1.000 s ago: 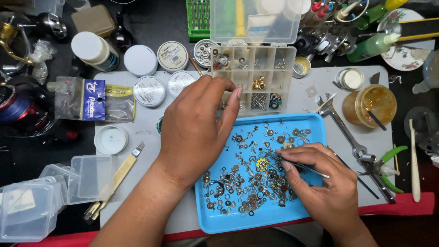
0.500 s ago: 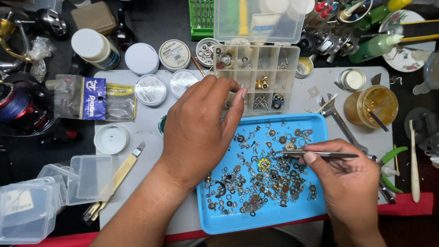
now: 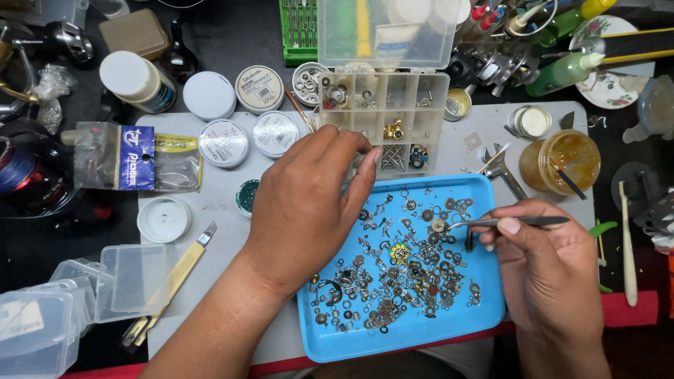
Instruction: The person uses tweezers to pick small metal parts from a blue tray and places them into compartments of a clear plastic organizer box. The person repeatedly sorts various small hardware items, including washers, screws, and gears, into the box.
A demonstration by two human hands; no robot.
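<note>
Head view, looking straight down on a crowded grey bench (image 3: pixel 210 281). Left hand (image 3: pixel 305 210) palm-down over the left rim of the blue tray (image 3: pixel 491 309), fingers curled loosely and close together, tips reaching toward the clear parts box (image 3: pixel 382 119); whether anything is pinched under them cannot be told. Right hand (image 3: pixel 551 270) at the tray's right edge, thumb and forefinger closed narrow on tweezers (image 3: pixel 505 222), held nearly level, tips pointing left over the heap. Small parts (image 3: pixel 400 281) — washers, rings, tiny gears, one yellow gear among them — spread across the tray floor, thickest in the middle and lower left. Parts box just above the tray, lid (image 3: pixel 390 31) tipped up and open, compartments holding screws and brass bits. Left of the box, round tins (image 3: pixel 258 88), white lids and a white bottle (image 3: pixel 137 81). Further left, a bagged packet (image 3: pixel 137 158) with a blue header. Lower left, a wooden-handled blade (image 3: pixel 172 284) lying slantwise beside empty clear cases (image 3: pixel 49 323). Right of the tray, a wrench (image 3: pixel 502 172), an amber jar (image 3: pixel 560 160) with a stick in it, a small open tin (image 3: pixel 530 121). Green bottles (image 3: pixel 569 70) and a flowered plate (image 3: pixel 618 63) at upper right.
</note>
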